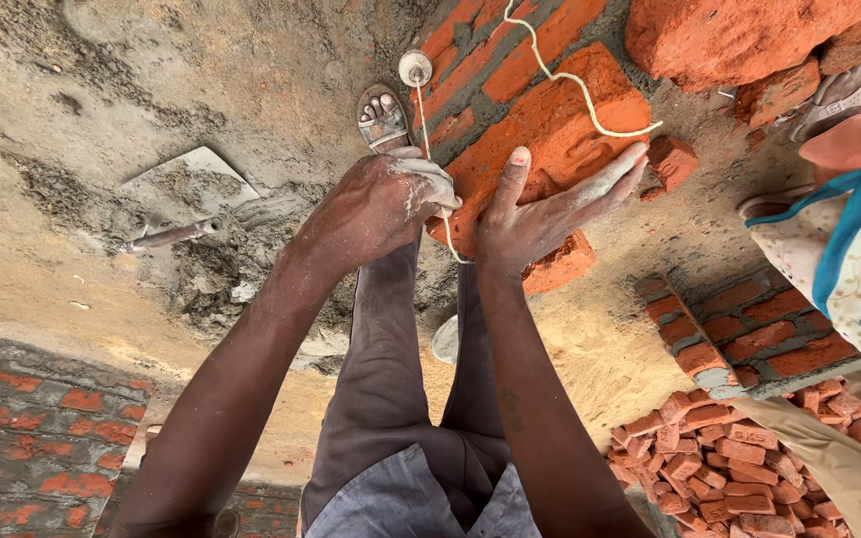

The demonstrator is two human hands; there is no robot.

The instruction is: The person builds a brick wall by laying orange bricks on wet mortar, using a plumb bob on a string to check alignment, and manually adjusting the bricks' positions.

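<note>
A red brick (pixel 550 130) lies on top of a brick wall course, and my right hand (pixel 540 214) presses flat against its near face, fingers spread. My left hand (pixel 381 204), dusted with mortar, pinches a white string (pixel 580 85) at the brick's near corner. The string runs up over the brick and down to a small white plumb weight (pixel 415 68). Below my hands are my grey trousers and a sandalled foot (pixel 383 118) on the ground.
A trowel (pixel 186 194) rests in a heap of wet mortar (pixel 221 269) on the sandy floor at left. Loose bricks (pixel 729 468) are piled at lower right. Another person in a patterned garment (pixel 849 249) stands at right beside more brickwork (pixel 749 334).
</note>
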